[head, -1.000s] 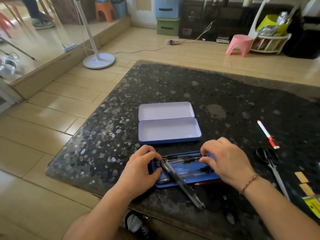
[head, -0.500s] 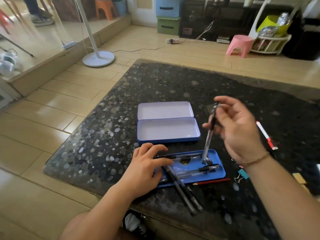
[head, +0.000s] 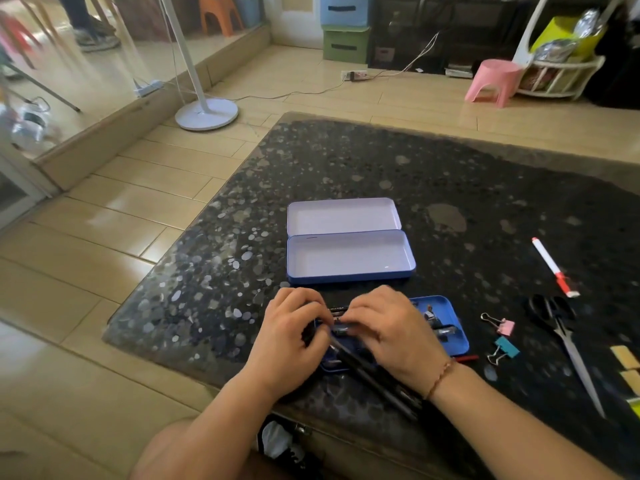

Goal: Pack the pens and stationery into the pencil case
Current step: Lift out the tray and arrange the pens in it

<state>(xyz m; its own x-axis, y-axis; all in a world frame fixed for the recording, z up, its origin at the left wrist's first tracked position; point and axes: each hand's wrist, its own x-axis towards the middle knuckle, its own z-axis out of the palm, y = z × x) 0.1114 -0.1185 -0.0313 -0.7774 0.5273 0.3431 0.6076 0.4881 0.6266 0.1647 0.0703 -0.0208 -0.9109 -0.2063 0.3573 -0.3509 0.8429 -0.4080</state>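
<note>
Two hands meet over a shallow blue tray (head: 446,306) near the front edge of the speckled dark stone table (head: 346,161). The left hand (head: 287,341) and the right hand (head: 391,337) both curl their fingers onto a dark pen (head: 341,329) lying across the tray, fingertips almost touching. More slim black pens (head: 374,379) slant off its near rim. Just behind, a rectangular tin pencil case (head: 349,261) with rounded corners lies open, pale inside, blue outside.
</note>
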